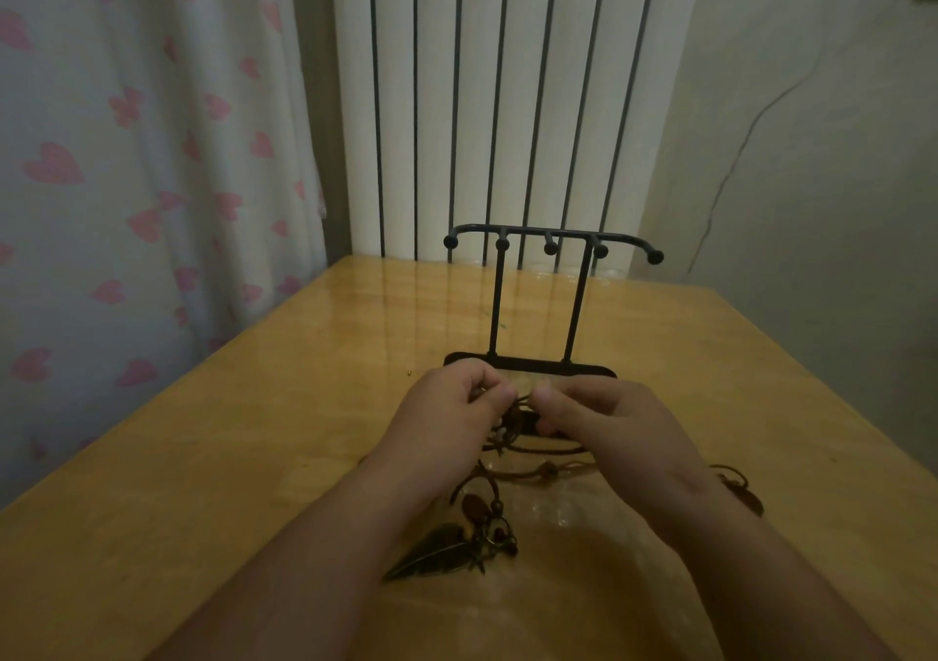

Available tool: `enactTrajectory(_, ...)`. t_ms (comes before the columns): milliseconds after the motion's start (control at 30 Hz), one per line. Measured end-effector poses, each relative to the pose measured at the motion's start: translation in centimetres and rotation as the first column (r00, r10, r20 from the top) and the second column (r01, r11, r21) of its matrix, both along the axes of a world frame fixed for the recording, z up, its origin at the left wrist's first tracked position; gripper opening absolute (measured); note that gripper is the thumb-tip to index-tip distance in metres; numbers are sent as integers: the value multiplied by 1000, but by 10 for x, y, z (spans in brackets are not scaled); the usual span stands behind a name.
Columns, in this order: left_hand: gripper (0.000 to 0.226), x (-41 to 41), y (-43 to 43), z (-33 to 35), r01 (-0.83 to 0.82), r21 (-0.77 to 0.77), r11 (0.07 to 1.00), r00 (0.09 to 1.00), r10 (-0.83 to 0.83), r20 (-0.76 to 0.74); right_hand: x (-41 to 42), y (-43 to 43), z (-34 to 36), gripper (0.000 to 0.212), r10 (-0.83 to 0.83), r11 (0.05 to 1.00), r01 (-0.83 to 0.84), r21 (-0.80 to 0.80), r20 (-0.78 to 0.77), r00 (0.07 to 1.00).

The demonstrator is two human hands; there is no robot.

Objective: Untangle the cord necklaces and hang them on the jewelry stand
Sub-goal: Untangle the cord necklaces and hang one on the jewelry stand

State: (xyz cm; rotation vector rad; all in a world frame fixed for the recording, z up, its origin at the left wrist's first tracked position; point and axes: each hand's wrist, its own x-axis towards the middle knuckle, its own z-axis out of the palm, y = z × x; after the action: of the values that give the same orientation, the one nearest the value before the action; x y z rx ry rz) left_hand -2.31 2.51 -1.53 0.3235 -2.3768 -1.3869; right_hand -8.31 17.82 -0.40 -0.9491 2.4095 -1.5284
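both the left hand (457, 396) and right hand (604, 414) are pinching the tangled cords (512, 450), picking them apart, while the stand (550, 244) is waiting with bare hooks.

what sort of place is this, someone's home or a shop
Most likely a room in a home: a heart-print curtain, a white column radiator and a glossy wooden table, where the left hand and right hand pinch cord necklaces.
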Motion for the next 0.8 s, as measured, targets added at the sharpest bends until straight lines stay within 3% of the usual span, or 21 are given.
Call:
enactTrajectory(100,13,0,0,0,6,-17,1000,1000,-6,5,-2,-1,-1,17,-26,998,31,51,-83,996)
enactTrajectory(233,14,0,1,1,1,-32,999,1000,-1,6,-4,-2,-3,21,-56,988,77,138,-147,988)
enactTrajectory(367,15,1,2,4,-22,30,999,999,21,40,-6,5,3,30,-35,989,59,-133,175,984)
enactTrajectory(467,16,0,3,4,-33,45,998,999,31,43,-5,8,5,41,-11,984,48,-173,211,977)
enactTrajectory(700,18,1,0,3,-61,37,997,997,59,41,-5,6,3,35,-20,996,19,84,21,1000)
enactTrajectory(800,19,1,0,3,-54,26,998,998,52,46,-6,6,1,39,30,996,-31,78,22,999)
